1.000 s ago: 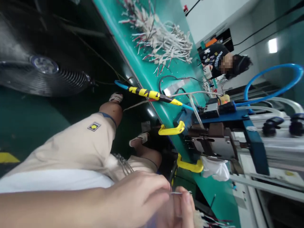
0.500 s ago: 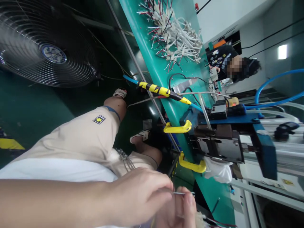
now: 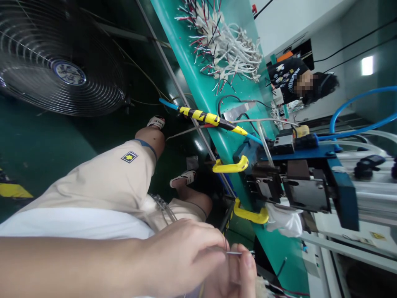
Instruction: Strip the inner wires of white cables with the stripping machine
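Observation:
My left hand is closed, with the thumb and index finger pinched on one end of a thin silvery strip. Whether the strip is a wire or a slim tool I cannot tell. Around its other end, the fingers of my right hand are pressed together, and a small dark tip sticks out past them. My left hand partly covers the right one. At the bottom edge, beside my right hand, show a pale bundle and some red, white and black wires.
A machine with dark metal blocks and yellow handles stands on the green bench. White cable harnesses lie heaped farther along. A large fan is at the left. A person sits beyond the bench.
The machine's dark blocks, together before, now have a gap between them. My hands keep almost the same pose and grip. The view has shifted slightly.

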Tool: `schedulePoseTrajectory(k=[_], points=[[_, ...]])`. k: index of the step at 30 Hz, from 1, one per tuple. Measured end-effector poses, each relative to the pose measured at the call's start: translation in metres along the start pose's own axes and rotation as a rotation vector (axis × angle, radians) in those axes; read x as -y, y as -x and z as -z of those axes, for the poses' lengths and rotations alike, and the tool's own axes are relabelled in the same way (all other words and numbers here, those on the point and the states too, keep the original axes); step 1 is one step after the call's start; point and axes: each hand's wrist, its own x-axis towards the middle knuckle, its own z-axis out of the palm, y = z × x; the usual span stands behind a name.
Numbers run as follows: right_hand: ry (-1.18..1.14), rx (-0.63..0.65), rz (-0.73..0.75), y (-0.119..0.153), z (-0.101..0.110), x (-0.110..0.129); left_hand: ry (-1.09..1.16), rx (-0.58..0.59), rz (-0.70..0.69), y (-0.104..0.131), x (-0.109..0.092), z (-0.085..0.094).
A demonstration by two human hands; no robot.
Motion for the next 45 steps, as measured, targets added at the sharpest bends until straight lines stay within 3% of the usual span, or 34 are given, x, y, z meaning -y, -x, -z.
schedulePoseTrajectory(k=[9, 27, 33, 41, 45], points=[[0.011, 0.088, 0.159, -0.004, -0.002, -0.009, 0.0, -0.014, -0.002, 0.001, 0.001, -0.006], [-0.063, 0.01, 0.129, 0.0, -0.004, -0.009, -0.032, -0.003, -0.005, 0.004, 0.001, -0.007], [-0.159, -0.086, 0.043, 0.004, -0.01, -0.007, -0.068, 0.025, 0.001, 0.003, -0.001, -0.009], [-0.287, -0.179, -0.078, 0.011, -0.025, 0.014, -0.003, 0.028, 0.064, 0.005, -0.016, -0.019], [-0.421, -0.118, -0.186, 0.018, -0.033, 0.02, -0.025, 0.049, 0.083, 0.011, -0.018, -0.023]])
